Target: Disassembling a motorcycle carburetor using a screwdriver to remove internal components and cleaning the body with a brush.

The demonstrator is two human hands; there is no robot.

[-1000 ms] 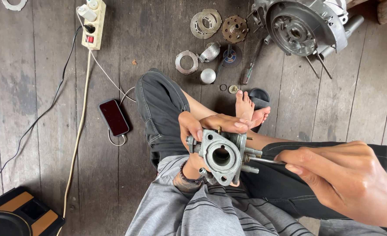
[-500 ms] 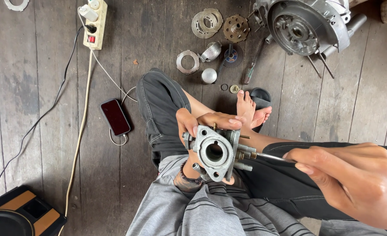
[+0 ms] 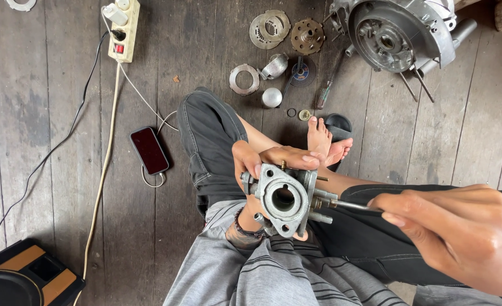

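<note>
1. The carburetor body sits above the person's lap, its round bore facing up toward the camera.
2. The left hand wraps its fingers over the carburetor's top edge and grips it; the palm and wrist are hidden behind the casting.
3. The right hand closes its fingers around the handle of a slim tool, probably a screwdriver.
4. The tool's shaft lies nearly level, with the tip pointing left into a fitting on the carburetor's right side.
5. The handle is covered by the fingers, and the right forearm is cut off by the frame edge.
6. An engine casing, clutch plates and a phone lie on the plank floor.
</note>
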